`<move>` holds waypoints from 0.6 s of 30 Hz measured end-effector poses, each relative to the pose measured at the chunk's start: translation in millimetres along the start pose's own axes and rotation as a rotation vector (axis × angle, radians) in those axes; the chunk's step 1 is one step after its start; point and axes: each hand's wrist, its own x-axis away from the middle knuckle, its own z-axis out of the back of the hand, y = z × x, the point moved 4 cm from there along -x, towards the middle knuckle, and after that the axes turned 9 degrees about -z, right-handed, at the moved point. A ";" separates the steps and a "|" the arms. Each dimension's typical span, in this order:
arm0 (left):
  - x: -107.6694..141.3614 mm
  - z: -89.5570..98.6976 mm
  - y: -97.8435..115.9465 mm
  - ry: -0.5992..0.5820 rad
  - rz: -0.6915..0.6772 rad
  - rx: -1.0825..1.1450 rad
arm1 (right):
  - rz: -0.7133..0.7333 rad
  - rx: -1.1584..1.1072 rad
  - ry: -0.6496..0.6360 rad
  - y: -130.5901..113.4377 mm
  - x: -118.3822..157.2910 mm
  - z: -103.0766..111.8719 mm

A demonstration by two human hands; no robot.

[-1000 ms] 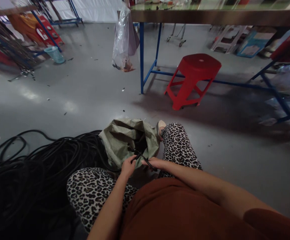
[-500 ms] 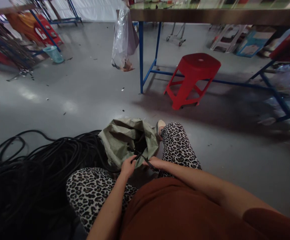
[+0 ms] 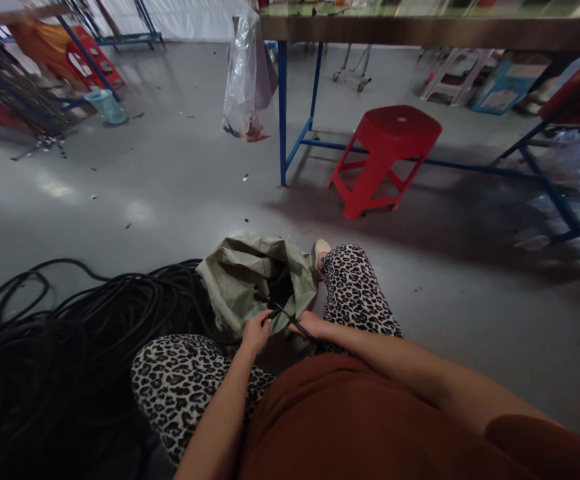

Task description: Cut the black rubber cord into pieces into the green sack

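Note:
My left hand [image 3: 256, 333] is closed around the end of a black cord [image 3: 270, 317], just over the near rim of an open green woven sack [image 3: 220, 287]. To its right, my right hand [image 3: 309, 324] is closed on a dark, slender tool [image 3: 295, 323], whose narrow tip points up and left toward the cord. The tool looks like scissors, but its exact shape is too small to make out. Inside the sack lie dark pieces [image 3: 281, 288]. A large heap of black cord [image 3: 135, 300] is on the floor at the left.
A red stool [image 3: 400, 133] stands ahead, before a long table [image 3: 420, 30] with blue legs. A clear plastic bag [image 3: 247, 80] hangs from the table's left corner. A light blue basket [image 3: 106, 107] and a red chair are at the far left.
My right hand and the dark tool have shifted slightly, with the tool's tip now showing apart from the cord end. My left hand has hardly moved.

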 end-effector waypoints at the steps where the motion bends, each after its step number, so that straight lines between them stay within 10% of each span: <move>1: 0.2 -0.2 0.3 0.001 -0.004 -0.001 | 0.002 0.019 0.010 -0.7 1.1 1.2; 18: 3.4 11.4 10.9 0.066 0.034 -0.040 | -0.013 0.078 0.025 1.1 -4.5 1.5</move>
